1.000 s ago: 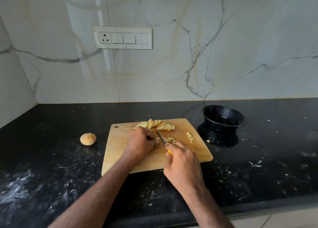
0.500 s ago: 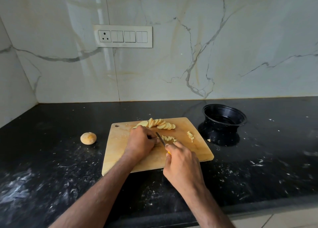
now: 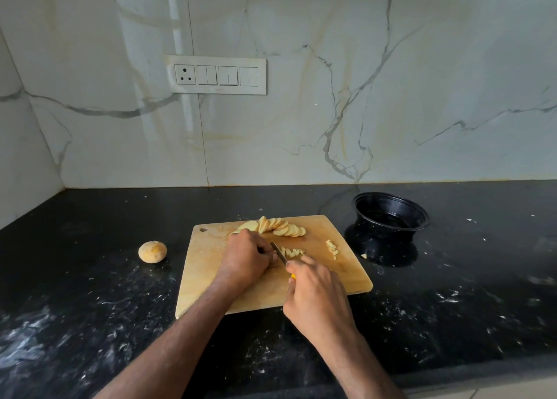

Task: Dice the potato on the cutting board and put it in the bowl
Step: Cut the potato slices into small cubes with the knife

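Wooden cutting board [image 3: 211,278]: right hand [image 3: 316,296] gripping knife [image 3: 278,252], left hand [image 3: 247,255] curled, pinning potato strips [image 3: 291,251]; dicing underway, crosswise cuts next; bowl [image 3: 391,217] empty.

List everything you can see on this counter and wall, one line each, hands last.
cutting board: one, light wood, centre of the counter
potato slices: one fanned row, pale yellow, far edge of the board
cut potato strips: small pile, pale yellow, right of the knife
potato bits: small cluster, pale yellow, right part of the board
knife: one, metal blade, yellow handle, over the board
bowl: one, black, right of the board
whole potato: one, tan, left of the board
counter: black, speckled
switch panel: one, white, marble wall
left hand: holding potato down
right hand: gripping the knife
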`<state>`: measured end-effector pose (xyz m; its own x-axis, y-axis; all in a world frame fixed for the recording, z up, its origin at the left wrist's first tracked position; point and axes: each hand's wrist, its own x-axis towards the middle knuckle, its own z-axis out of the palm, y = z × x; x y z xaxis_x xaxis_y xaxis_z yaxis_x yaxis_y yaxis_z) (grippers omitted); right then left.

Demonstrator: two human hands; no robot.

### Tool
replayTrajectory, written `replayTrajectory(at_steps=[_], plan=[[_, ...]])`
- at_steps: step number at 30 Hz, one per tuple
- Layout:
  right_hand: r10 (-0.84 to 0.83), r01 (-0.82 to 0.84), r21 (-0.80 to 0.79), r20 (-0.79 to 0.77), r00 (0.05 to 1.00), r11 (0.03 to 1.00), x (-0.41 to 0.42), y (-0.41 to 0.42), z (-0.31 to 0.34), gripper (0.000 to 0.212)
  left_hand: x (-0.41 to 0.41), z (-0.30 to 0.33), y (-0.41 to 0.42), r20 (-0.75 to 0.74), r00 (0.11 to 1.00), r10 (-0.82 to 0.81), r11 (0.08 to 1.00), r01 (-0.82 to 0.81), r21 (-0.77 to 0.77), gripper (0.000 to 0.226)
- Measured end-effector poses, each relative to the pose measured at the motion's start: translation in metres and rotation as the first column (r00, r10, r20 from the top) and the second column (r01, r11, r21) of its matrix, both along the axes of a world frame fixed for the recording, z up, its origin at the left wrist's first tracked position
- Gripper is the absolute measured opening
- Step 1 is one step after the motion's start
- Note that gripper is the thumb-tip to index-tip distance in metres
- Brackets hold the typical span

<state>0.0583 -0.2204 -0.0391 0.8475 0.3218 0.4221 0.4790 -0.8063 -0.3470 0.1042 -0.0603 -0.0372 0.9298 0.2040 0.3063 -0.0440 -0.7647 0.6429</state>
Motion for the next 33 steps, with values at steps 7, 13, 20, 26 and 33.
replayTrajectory(at_steps=[7,13,20,26,33], plan=[[0.021,-0.021,-0.033,-0.009,1.000,0.999,0.008,0.003,0.004,0.033,0.001,0.002,0.001,-0.005,0.999,-0.032,1.000,0.032,0.001,0.011],[0.012,-0.012,-0.019,-0.004,1.000,1.000,0.009,0.004,0.005,0.033,-0.002,0.003,0.001,0.010,1.000,-0.028,1.000,0.028,0.004,0.008],[-0.015,0.017,-0.079,0.026,1.000,0.997,0.000,0.004,0.008,0.028,-0.002,-0.001,-0.001,0.048,0.999,0.025,1.000,-0.024,-0.005,0.011],[-0.080,0.080,-0.067,0.006,0.997,0.995,-0.006,0.003,0.003,0.020,-0.001,-0.001,0.001,0.031,1.000,-0.006,0.999,0.005,0.038,0.006],[-0.070,0.068,0.046,0.051,0.996,0.997,-0.001,-0.001,-0.003,0.029,0.002,-0.003,0.004,0.036,0.999,-0.019,0.999,0.017,0.046,0.007]])
